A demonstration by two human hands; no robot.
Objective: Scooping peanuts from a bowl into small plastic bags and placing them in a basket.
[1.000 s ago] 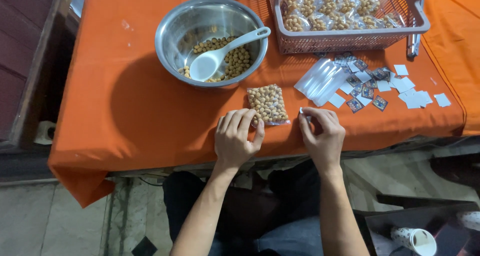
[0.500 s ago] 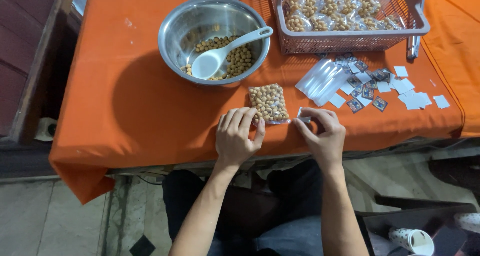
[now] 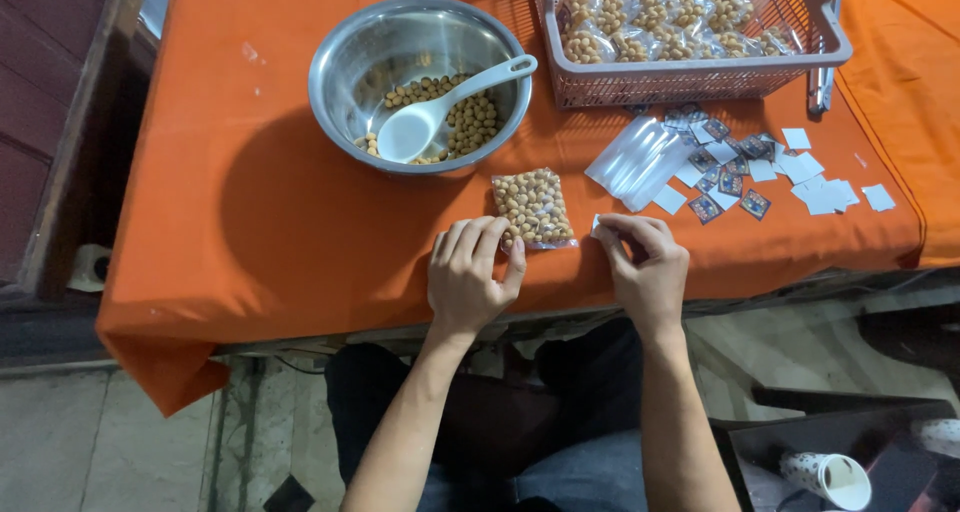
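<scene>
Shiny metal bowl (image 3: 352,57), matt orange cloth (image 3: 250,212)

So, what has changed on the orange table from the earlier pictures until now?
Very little. The right hand keeps pinching a small white slip and has shifted it slightly closer to the filled nut bag. The left hand stays pressed on the bag's near corner. Bowl, spoon and basket are unmoved.
</scene>
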